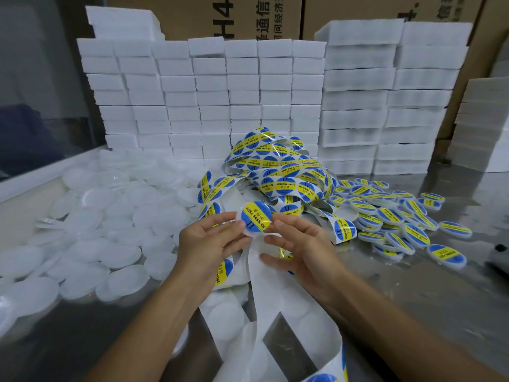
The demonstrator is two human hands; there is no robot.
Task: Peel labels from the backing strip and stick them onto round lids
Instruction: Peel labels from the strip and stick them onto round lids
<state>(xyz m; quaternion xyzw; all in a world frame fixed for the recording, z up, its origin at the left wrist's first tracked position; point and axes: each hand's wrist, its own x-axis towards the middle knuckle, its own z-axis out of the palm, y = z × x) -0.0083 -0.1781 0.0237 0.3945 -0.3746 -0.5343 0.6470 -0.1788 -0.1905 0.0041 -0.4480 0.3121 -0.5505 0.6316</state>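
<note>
A round white lid [254, 217] with a blue and yellow "soldering paste" label on it is held up between both hands above the table. My left hand [212, 241] pinches its left edge with thumb and fingers. My right hand [297, 244] touches its right edge with the thumb, and its lower fingers hold the white backing strip [275, 288], which runs down toward me. A tangled heap of label strip [278, 166] lies just behind the hands.
Bare white lids [104, 216] are piled on the left of the metal table [413, 293]. Labelled lids [394, 216] lie heaped on the right. Stacks of white foam blocks [248, 95] wall off the back, with cardboard boxes [209, 15] behind them.
</note>
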